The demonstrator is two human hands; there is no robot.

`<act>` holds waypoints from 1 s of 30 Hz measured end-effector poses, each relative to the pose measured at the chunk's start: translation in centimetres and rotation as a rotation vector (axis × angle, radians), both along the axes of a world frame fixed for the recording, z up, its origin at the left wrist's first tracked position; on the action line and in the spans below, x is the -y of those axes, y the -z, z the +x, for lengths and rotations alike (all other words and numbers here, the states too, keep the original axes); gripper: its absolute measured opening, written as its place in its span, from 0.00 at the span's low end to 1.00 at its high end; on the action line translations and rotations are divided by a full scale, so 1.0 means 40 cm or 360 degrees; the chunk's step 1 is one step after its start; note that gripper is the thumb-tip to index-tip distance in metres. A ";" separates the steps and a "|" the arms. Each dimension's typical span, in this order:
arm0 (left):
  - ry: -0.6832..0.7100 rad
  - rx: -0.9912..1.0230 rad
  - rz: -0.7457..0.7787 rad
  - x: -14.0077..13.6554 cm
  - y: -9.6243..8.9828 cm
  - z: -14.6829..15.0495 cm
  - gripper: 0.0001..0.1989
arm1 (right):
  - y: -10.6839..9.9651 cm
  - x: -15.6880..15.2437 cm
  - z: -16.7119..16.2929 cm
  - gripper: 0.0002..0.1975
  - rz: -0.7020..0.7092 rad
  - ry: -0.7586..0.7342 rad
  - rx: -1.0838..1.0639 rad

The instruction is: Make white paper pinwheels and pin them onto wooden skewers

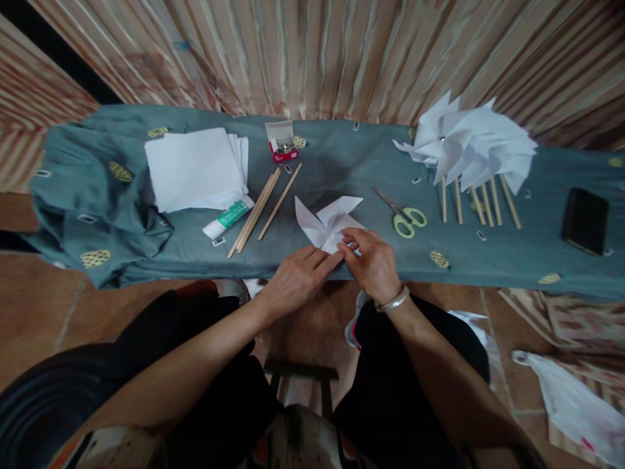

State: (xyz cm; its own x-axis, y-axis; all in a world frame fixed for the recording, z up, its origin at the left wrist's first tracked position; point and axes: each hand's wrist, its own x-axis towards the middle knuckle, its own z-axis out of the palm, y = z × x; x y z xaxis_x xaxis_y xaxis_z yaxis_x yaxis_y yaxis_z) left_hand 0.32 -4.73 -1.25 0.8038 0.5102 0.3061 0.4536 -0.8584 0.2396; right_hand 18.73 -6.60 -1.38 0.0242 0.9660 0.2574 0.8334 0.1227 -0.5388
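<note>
A white paper pinwheel [328,221] lies at the front edge of the cloth-covered table, its folded blades pointing outward. My left hand [305,270] rests against its near side, with the fingers stretched together toward the right. Over the pinwheel's lower right blade, my right hand [374,260] pinches the paper between thumb and fingers. Both hands' fingertips meet near the same corner. Green-handled scissors [406,216] lie just right of the pinwheel. To the left is a loose wooden stick [280,202].
A paper stack [195,169], glue stick [228,219], bundled sticks [256,215] and a small red box of metal pins [283,148] occupy the left. Finished pinwheels [481,143] on sticks lie at right, beside a black phone [584,221]. A curtain [312,58] hangs behind.
</note>
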 end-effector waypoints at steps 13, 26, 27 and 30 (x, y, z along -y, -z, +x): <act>0.0037 0.0012 -0.0016 -0.002 0.001 0.001 0.13 | 0.001 -0.011 -0.015 0.10 0.0002 0.0116 0.0235; 0.0026 0.0018 -0.0011 -0.001 0.007 0.005 0.12 | -0.006 -0.008 -0.027 0.09 -0.0005 0.0057 0.0510; 0.0025 0.0013 -0.0016 -0.001 0.006 0.006 0.12 | -0.005 -0.008 -0.026 0.10 -0.0006 0.0056 0.0501; 0.0026 -0.0006 -0.0019 0.001 0.003 0.006 0.12 | -0.004 -0.009 -0.025 0.10 -0.0011 0.0054 0.0457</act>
